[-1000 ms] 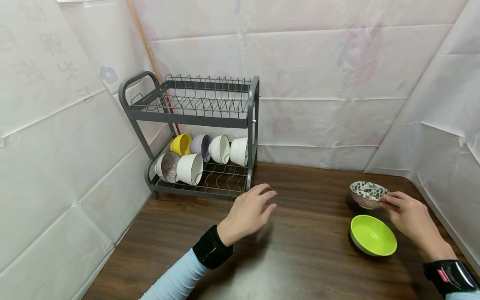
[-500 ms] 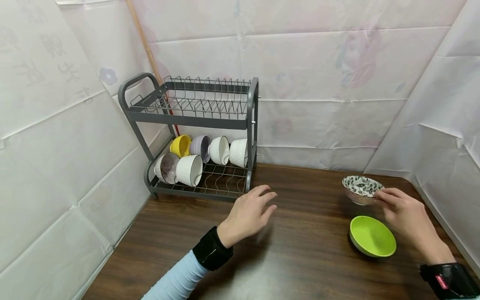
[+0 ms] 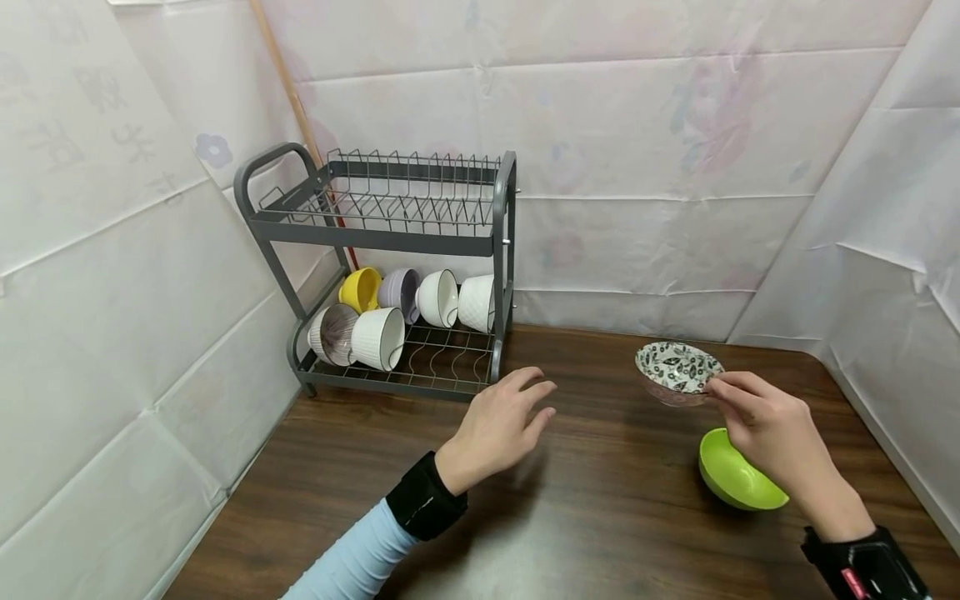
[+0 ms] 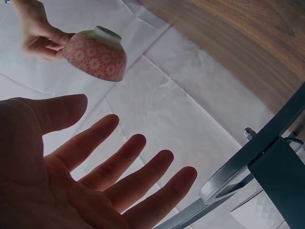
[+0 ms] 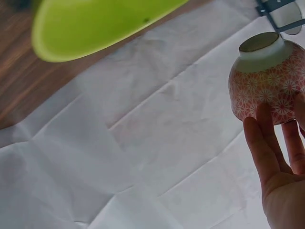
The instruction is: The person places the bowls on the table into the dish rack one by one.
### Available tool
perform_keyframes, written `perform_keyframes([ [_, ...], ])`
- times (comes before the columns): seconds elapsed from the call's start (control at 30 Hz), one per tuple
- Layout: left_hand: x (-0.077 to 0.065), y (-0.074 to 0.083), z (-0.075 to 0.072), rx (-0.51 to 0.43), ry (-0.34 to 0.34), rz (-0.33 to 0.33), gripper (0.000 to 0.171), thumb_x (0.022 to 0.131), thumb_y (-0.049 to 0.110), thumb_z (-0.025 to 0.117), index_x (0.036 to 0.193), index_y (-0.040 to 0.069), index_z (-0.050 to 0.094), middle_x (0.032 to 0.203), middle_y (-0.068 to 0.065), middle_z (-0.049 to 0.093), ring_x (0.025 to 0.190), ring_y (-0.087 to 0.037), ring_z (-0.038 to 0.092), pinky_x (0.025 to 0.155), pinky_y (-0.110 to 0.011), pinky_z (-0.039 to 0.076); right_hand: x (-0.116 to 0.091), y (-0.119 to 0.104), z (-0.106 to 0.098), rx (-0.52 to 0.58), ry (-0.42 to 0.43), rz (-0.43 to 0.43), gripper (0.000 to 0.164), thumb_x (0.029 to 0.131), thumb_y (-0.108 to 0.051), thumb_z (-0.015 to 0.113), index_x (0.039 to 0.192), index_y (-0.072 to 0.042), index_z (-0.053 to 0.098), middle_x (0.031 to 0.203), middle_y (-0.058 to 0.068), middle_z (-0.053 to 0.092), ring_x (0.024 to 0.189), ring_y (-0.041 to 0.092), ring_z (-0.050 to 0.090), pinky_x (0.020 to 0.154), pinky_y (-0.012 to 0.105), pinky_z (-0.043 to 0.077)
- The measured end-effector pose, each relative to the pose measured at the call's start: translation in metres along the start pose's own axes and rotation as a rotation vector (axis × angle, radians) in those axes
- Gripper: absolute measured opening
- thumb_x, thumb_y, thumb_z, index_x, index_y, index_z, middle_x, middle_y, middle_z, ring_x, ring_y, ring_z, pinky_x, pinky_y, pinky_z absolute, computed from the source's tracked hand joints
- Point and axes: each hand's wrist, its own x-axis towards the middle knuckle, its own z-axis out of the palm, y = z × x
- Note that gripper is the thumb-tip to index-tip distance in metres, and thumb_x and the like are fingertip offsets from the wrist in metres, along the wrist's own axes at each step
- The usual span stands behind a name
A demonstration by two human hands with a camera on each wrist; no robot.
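Note:
My right hand (image 3: 772, 442) pinches the near rim of a patterned bowl (image 3: 675, 367), white with dark leaves inside. In the right wrist view, the outside of this patterned bowl (image 5: 267, 86) is red with white flowers, and it has a pale foot. The left wrist view has the bowl (image 4: 97, 55) lifted in the air. A lime green bowl (image 3: 731, 475) sits on the table, partly hidden behind my right hand. My left hand (image 3: 495, 425) hovers over the table by the rack's front right corner, fingers spread and holding nothing.
A grey two-tier dish rack (image 3: 375, 242) stands at the back left. Its lower tier holds several tilted bowls, among them a yellow bowl (image 3: 360, 289), a lilac bowl (image 3: 397, 293) and a white ribbed bowl (image 3: 371, 337). White sheeting (image 3: 637, 167) lines the walls round the wooden table (image 3: 585, 500).
My right hand has lifted the patterned bowl and carried it left, toward the middle of the table. My left hand has stayed in place. The green bowl is now partly covered by my right hand.

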Motion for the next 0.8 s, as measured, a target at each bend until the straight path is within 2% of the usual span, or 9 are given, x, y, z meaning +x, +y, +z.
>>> perform_keyframes([
  [0.07,0.0,0.001,0.0,-0.001,0.006,0.002,0.033,0.103,0.028,0.07,0.134,0.017,0.072,0.135,-0.006,0.064,0.126,-0.021,0.062,0.09,-0.039,0.059,0.002,-0.007,0.001,-0.004,-0.009,-0.003,0.055,0.111,-0.041,0.046,0.098,-0.001,0.082,0.097,0.008,0.073,0.075,0.022,0.069,0.056,0.035,0.053],
  [0.13,0.0,0.001,-0.001,-0.005,0.014,0.005,0.036,0.104,0.029,0.07,0.138,0.016,0.069,0.135,-0.006,0.064,0.124,-0.021,0.063,0.087,-0.039,0.059,0.004,-0.013,0.002,-0.001,-0.007,-0.014,0.058,0.112,-0.044,0.045,0.097,-0.002,0.082,0.097,0.007,0.073,0.074,0.021,0.069,0.056,0.034,0.054],
  [0.3,0.001,0.003,0.0,-0.013,0.036,0.006,0.048,0.103,0.029,0.071,0.148,0.016,0.06,0.137,-0.007,0.063,0.123,-0.02,0.063,0.083,-0.038,0.06,0.009,-0.026,0.009,0.029,0.055,-0.05,0.053,0.112,-0.042,0.049,0.094,-0.005,0.082,0.096,0.005,0.074,0.073,0.02,0.07,0.058,0.032,0.054],
  [0.43,0.002,0.004,-0.001,-0.023,0.061,0.007,0.052,0.103,0.029,0.071,0.151,0.018,0.057,0.138,-0.005,0.062,0.122,-0.019,0.063,0.081,-0.036,0.06,0.013,-0.037,0.015,0.054,0.082,-0.065,0.052,0.112,-0.041,0.05,0.094,-0.005,0.083,0.096,0.005,0.074,0.075,0.021,0.071,0.062,0.033,0.054],
  [0.6,0.002,0.007,-0.004,-0.08,0.134,0.03,0.049,0.103,0.026,0.072,0.149,0.017,0.059,0.137,-0.003,0.061,0.116,-0.017,0.065,0.076,-0.034,0.059,0.015,-0.05,0.022,0.098,0.08,-0.097,0.048,0.112,-0.038,0.051,0.096,-0.005,0.083,0.097,0.004,0.074,0.078,0.022,0.072,0.07,0.031,0.055],
  [0.67,0.003,0.008,-0.005,-0.103,0.162,0.043,0.047,0.102,0.024,0.073,0.146,0.017,0.061,0.136,-0.002,0.061,0.112,-0.016,0.065,0.075,-0.033,0.058,0.016,-0.055,0.025,0.111,0.083,-0.108,0.048,0.112,-0.038,0.052,0.096,-0.005,0.083,0.097,0.004,0.074,0.079,0.021,0.072,0.07,0.03,0.055],
  [0.8,0.004,0.009,-0.006,-0.12,0.173,0.058,0.041,0.101,0.025,0.075,0.14,0.016,0.067,0.134,-0.001,0.062,0.109,-0.015,0.066,0.074,-0.032,0.059,0.019,-0.064,0.03,0.124,0.094,-0.127,0.045,0.111,-0.037,0.056,0.095,-0.004,0.083,0.096,0.004,0.074,0.077,0.021,0.072,0.065,0.033,0.056],
])
